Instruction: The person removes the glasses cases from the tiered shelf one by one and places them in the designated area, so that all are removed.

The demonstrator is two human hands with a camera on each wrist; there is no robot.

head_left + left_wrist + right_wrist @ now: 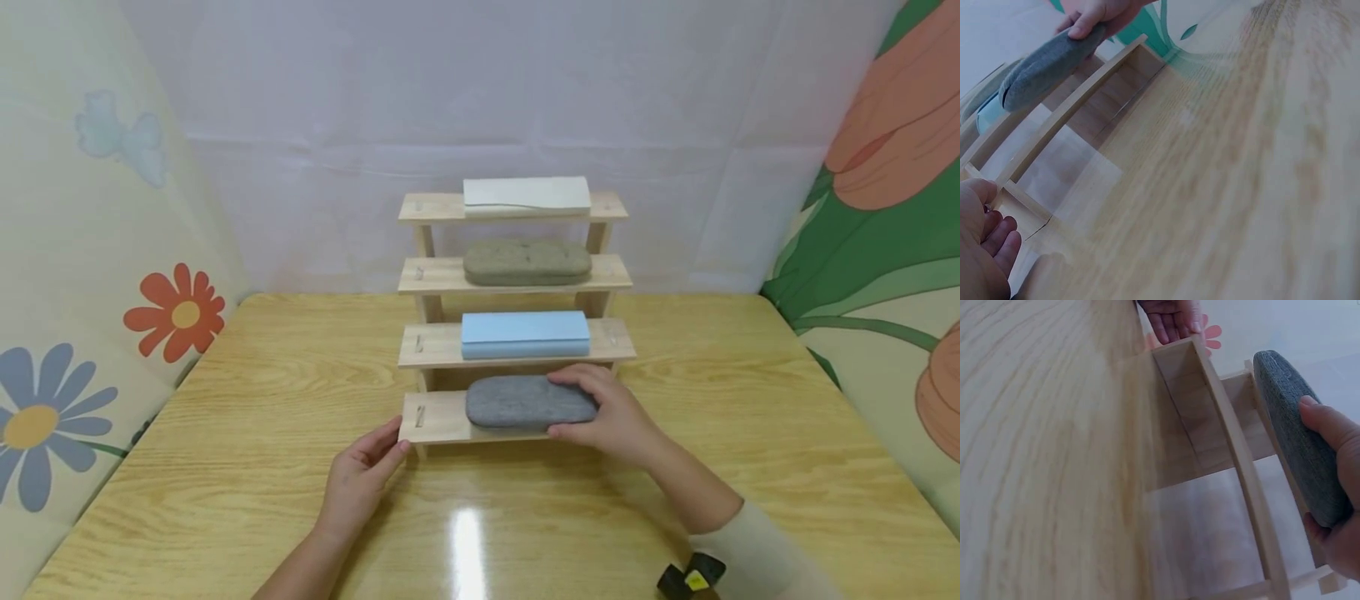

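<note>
My right hand [611,417] grips the right end of a grey fabric glasses case [525,402], thumb at the front edge and fingers over the back. In the right wrist view, the glasses case [1297,437] is held close over the lowest board of a wooden stepped display stand [442,417]. At the left end of that board, my left hand [360,483] pinches the corner between thumb and fingers. The left wrist view has this hand [982,234] at the board's corner, its other fingers curled below.
Higher steps carry a light blue glasses case [525,335], an olive-brown case [527,262] and a white case [527,197]. The stand is on a wood-grain table [247,433]. A white cloth [315,167] hangs behind, with flower-printed panels [67,250] at both sides.
</note>
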